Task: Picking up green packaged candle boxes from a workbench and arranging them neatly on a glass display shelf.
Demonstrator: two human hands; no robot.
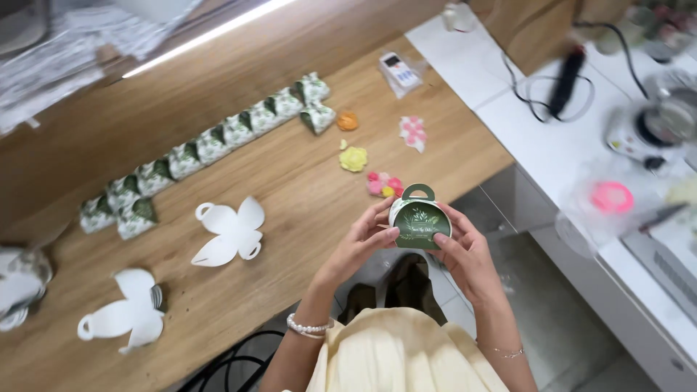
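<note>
Lying at the far left of the wooden bench (305, 174), a flat white box cutout (121, 319) with a handle loop rests near the front edge, and a second white cutout (231, 231) lies unfolded a little farther right and back. Behind them a long diagonal row of folded green-and-white boxes (210, 145) runs from the left up toward the middle of the bench, each touching the next. Right of that row sit small paper flowers: an orange flower (348, 121), a yellow flower (353, 159), and a pink flower cluster (384, 184). Just past the bench's front edge, the left hand (363, 243) and right hand (465, 254) meet around a small green gift box (420, 218) with a curved handle on top, held up in the air between them. The left grip is closed on the box's left side, thumb pressed to its front; the right grip is closed on its right side and lower edge. Farther right a white counter (537, 145) carries a black corded tool (565, 81) and a pink roll (611, 197).
</note>
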